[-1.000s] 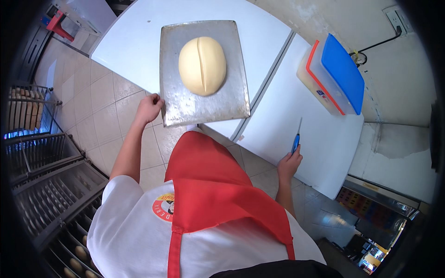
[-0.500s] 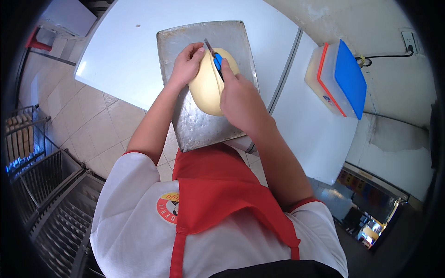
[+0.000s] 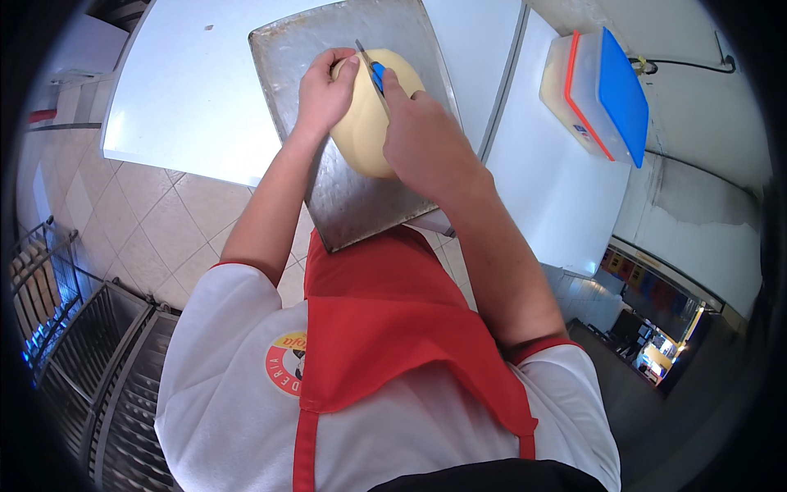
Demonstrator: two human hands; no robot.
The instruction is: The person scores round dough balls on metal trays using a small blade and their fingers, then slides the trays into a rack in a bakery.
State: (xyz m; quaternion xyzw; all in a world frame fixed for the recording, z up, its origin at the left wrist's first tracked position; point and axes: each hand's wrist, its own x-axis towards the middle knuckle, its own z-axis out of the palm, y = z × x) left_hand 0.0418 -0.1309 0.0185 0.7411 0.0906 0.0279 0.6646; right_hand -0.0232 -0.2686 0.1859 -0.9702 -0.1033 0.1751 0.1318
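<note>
A large pale-yellow oval piece of dough lies on a worn metal baking tray. My left hand is closed at the dough's far left side, its thumb on top and its other fingers bent around the edge, partly hidden. In my right hand is a blue-handled knife, the index finger stretched along the handle. Its narrow blade reaches over the dough's far end, pointing away from me. The right hand covers part of the dough's right side.
The tray rests on a white tabletop, its near corner over the edge by my red apron. A clear plastic box with a blue lid stands at right near the wall. Metal racks stand at lower left on the tiled floor.
The whole scene sits higher and slightly turned, as the view has shifted. The knife stays over the dough, and the left hand keeps its hold at the side.
</note>
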